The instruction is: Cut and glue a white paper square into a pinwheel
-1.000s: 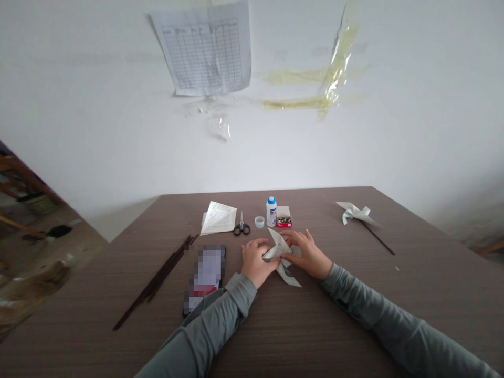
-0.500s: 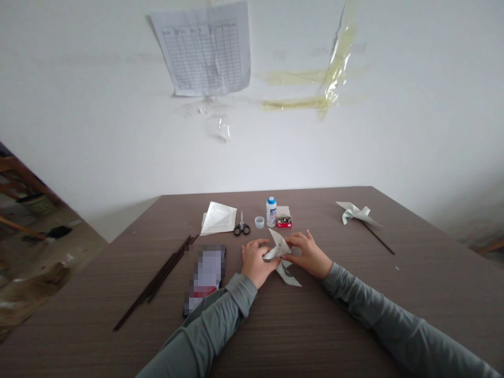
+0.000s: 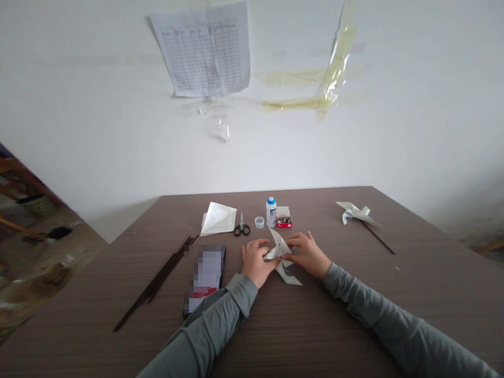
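Observation:
A folded paper pinwheel [image 3: 282, 258] lies on the brown table [image 3: 299, 325] between my two hands. My left hand [image 3: 256, 263] curls around its left side, fingers pinching the folded centre. My right hand [image 3: 309, 255] grips the right side, fingers bent over the paper blades. One blade points up towards the glue bottle, another lies flat on the table towards me. Both sleeves are grey.
Behind my hands stand a white glue bottle [image 3: 271, 211], a small clear cap [image 3: 259, 222], a red box of pins [image 3: 283, 217], scissors [image 3: 241, 225] and printed paper sheets [image 3: 218, 218]. Dark sticks [image 3: 157, 281] and a phone [image 3: 207, 275] lie left. A finished pinwheel on a stick [image 3: 358, 214] lies at the right.
My right hand's fingers have closed in slightly on the pinwheel's centre. The paper has barely shifted and my left hand has stayed in place.

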Available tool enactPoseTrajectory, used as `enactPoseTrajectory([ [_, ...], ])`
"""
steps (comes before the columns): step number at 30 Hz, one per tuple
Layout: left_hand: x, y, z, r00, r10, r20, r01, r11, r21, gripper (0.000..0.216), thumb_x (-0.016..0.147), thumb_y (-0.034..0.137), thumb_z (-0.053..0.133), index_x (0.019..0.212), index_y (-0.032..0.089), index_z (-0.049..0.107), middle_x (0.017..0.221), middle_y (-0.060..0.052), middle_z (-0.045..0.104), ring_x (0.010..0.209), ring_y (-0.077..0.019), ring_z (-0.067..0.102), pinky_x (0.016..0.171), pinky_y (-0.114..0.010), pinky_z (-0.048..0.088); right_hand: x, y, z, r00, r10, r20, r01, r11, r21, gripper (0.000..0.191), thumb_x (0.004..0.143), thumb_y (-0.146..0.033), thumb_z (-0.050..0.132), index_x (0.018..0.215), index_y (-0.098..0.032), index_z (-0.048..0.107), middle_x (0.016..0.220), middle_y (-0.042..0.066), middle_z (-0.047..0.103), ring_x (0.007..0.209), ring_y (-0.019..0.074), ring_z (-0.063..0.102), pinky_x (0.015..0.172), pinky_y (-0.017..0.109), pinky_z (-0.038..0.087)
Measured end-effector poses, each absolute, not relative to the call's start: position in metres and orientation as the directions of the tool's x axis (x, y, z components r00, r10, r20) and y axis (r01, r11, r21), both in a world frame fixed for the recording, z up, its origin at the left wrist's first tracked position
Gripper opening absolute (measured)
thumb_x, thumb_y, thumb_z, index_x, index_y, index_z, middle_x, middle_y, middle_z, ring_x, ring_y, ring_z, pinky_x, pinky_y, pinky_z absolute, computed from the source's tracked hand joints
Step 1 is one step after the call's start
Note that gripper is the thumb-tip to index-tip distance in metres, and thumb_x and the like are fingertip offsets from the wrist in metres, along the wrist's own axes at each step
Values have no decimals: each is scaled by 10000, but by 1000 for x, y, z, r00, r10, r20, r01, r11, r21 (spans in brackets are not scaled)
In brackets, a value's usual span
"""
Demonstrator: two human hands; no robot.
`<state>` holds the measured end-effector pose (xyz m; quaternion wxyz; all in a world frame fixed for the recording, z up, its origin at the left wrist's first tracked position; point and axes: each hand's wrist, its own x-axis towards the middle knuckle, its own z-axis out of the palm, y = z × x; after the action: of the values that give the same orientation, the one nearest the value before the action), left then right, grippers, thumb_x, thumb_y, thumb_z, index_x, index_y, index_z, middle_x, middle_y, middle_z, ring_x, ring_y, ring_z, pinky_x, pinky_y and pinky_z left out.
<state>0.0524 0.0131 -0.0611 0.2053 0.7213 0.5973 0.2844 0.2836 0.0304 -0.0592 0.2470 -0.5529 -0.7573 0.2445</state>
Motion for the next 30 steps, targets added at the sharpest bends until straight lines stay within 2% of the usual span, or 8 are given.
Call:
enactPoseTrajectory([
  [6, 54, 12, -56, 114, 980, 164, 749, -193, 634, 188, 909, 178, 1048, 845, 331, 958, 1544, -58, 962, 1593, -471, 809, 1471, -756, 544, 281, 30, -55, -234, 968, 87, 718, 232, -656, 146, 977, -291, 1029, 1115, -320, 994, 1322, 90, 950, 1453, 421, 853, 1561, 891, 237],
  [12, 54, 14, -61, 123, 974, 192, 753, -218, 620, 180, 915, 174, 1012, 829, 320, 950, 1523, -60, 973, 1565, -462, 833, 1435, -734, 583, 281, 30, -56, -223, 971, 91, 709, 225, -668, 128, 960, -283, 1037, 1075, -314, 991, 1314, 91, 951, 1463, 421, 846, 1565, 883, 223],
  [18, 55, 15, -63, 98, 970, 221, 765, -215, 608, 188, 889, 182, 1030, 815, 329, 939, 1489, -37, 989, 1531, -436, 859, 1420, -662, 616, 281, 31, -57, -207, 973, 102, 710, 221, -669, 126, 953, -309, 1056, 1053, -311, 980, 1312, 84, 939, 1442, 418, 860, 1551, 861, 293],
  [23, 56, 14, -60, 94, 976, 194, 750, -198, 631, 213, 917, 160, 1023, 818, 327, 935, 1507, -39, 985, 1558, -428, 853, 1440, -681, 596, 280, 31, -56, -193, 976, 101, 713, 211, -669, 94, 956, -287, 1035, 1011, -294, 959, 1343, 87, 935, 1430, 413, 867, 1567, 863, 248],
  [30, 55, 14, -62, 79, 974, 212, 737, -201, 646, 204, 912, 160, 1002, 808, 319, 925, 1473, -45, 987, 1529, -419, 859, 1426, -671, 607, 282, 32, -60, -185, 974, 127, 702, 222, -677, 130, 930, -305, 1045, 1030, -300, 963, 1354, 95, 950, 1435, 430, 873, 1549, 899, 278],
])
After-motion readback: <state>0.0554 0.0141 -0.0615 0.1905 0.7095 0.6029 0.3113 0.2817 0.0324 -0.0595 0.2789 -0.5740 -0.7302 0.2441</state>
